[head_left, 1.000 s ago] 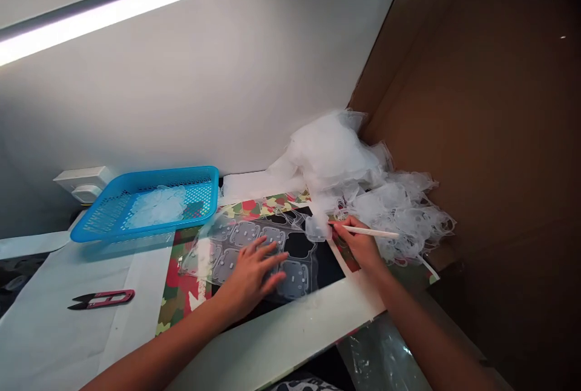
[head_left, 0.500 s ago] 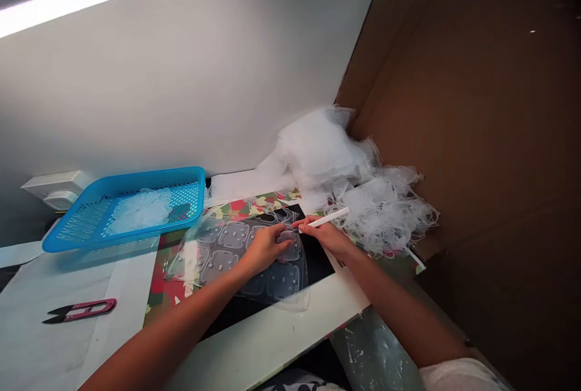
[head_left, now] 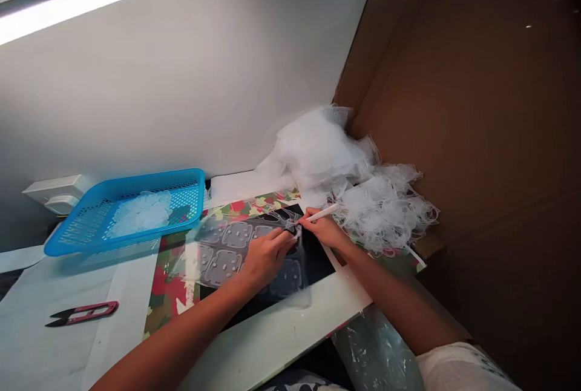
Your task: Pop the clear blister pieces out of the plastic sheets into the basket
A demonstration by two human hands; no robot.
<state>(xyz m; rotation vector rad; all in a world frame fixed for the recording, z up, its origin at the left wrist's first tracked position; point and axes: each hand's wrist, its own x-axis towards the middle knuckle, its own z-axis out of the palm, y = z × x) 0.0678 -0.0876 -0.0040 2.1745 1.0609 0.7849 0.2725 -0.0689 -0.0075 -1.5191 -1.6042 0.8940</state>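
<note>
A clear, flexible plastic sheet (head_left: 222, 264) with rows of moulded rounded-square shapes lies on a black surface (head_left: 320, 264). My left hand (head_left: 265, 255) is over the sheet, thumb and fingers pinched on a bit of its clear plastic near the far right corner. Close beside it, my right hand (head_left: 323, 230) grips a slim white pen-like tool (head_left: 324, 212), whose tip points left toward the pinched plastic. The fingers partly hide that tip, so I cannot tell whether it touches. Loose clear strips (head_left: 284, 216) show just beyond the fingertips.
A blue perforated basket (head_left: 124, 181) holding translucent pieces (head_left: 144, 212) stands at the left. Red-handled thread snips (head_left: 82, 313) lie on the white table covering (head_left: 40, 342). Heaped clear plastic scraps (head_left: 385, 209) and a white pile (head_left: 318, 143) sit against the cardboard (head_left: 476, 106) at right.
My left thumb and fingers have closed from a spread pose into a pinch on the plastic. My right hand with the white tool has shifted slightly left. The view has tilted a little.
</note>
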